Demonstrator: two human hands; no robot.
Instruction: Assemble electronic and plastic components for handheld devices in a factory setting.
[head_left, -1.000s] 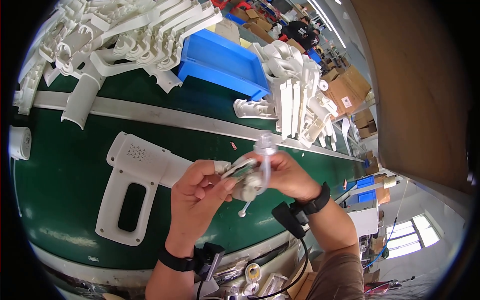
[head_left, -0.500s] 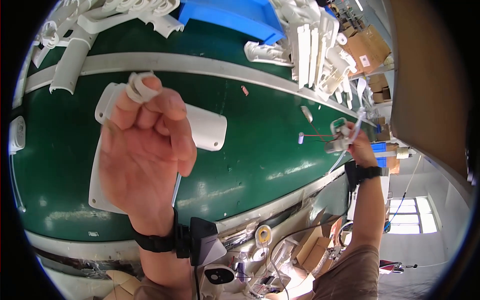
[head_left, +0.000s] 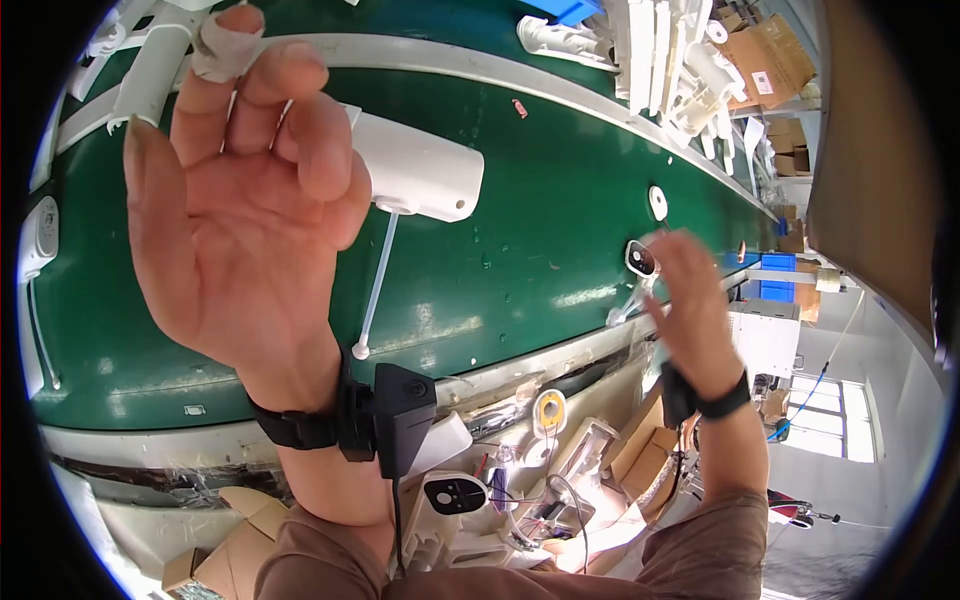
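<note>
White-rimmed, black-faced part (head_left: 640, 258) on the green tabletop (head_left: 540, 220), just beside the right hand (head_left: 697, 310) with parted, blurred, empty fingers. Farther left, partly hiding a white casing (head_left: 420, 168): left hand (head_left: 250, 225), palm up, with loosely curled, empty fingers.

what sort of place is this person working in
Probably a factory or assembly workshop: a long green work surface runs across the view, white molded plastic parts are piled along its far side, and a cardboard box stands beyond them.
</note>
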